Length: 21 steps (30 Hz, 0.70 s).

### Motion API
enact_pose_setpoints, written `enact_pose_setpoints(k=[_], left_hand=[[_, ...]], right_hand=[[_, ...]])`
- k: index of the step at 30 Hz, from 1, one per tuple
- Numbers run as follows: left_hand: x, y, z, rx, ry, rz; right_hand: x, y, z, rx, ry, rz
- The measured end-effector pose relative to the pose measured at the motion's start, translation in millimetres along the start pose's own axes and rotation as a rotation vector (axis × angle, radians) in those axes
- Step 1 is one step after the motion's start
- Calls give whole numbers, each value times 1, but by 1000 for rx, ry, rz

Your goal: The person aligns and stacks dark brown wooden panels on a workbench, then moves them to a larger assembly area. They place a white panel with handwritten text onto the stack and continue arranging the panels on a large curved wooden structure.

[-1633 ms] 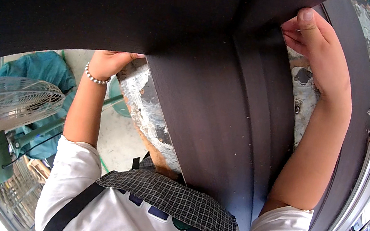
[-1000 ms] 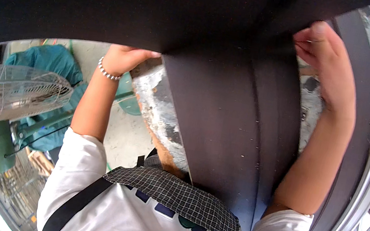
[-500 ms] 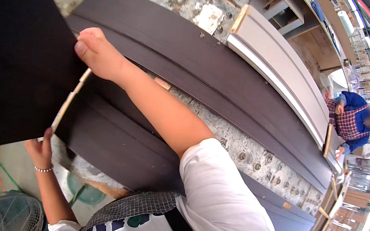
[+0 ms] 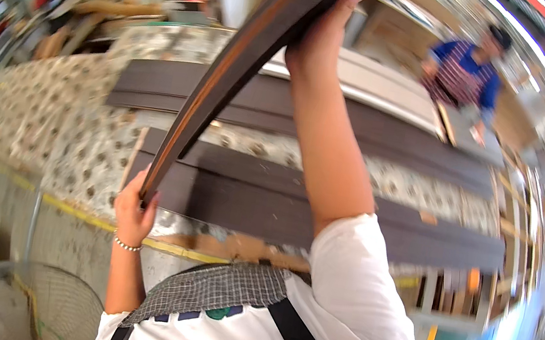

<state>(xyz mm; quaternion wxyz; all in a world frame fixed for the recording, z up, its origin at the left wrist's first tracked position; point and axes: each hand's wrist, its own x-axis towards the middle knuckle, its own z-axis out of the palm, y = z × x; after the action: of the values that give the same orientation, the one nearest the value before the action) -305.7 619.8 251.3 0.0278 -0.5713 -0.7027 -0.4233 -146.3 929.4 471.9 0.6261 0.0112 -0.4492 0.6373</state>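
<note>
And round comes the panel (image 4: 241, 57), swung from its broad dark face to a narrow, orange-streaked edge, the right hand (image 4: 319, 44) now far up it! It slants in the air over the front edge of the counter (image 4: 30, 108), its low end near the left end of the near board (image 4: 351, 216); touching or not, I can't tell. The left hand (image 4: 133, 213) has that low end clamped, thumb one side, fingers the other. Up high, the right palm lies against the panel, thumb showing, but the fingers are hidden behind it, so their grip is anyone's guess.

To do this well, I'd say: palm firmly under the weight, both hands turning together, the low corner lifted so it can't scrape.

Now the traffic! The near board runs along the counter's front edge, the far board (image 4: 380, 130) behind it, a pale board (image 4: 379, 91) toward the back edge. A co-worker (image 4: 466, 69) stands at the back right corner, a fan (image 4: 27, 302) off the front edge, lower left: any wide swing looks risky
</note>
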Motion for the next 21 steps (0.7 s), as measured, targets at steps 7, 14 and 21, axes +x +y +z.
enact_pose_setpoints(k=[7,14,21], left_hand=[[3,115,-14,182,-160,470],[13,202,26,364,-244,824],[27,270,117,370,-462,885]], right_hand=[[-118,-116,-185,105,596,-58],[-294,-209,-317,193,1055,3],[-341,-254,-432,284,1188,106]])
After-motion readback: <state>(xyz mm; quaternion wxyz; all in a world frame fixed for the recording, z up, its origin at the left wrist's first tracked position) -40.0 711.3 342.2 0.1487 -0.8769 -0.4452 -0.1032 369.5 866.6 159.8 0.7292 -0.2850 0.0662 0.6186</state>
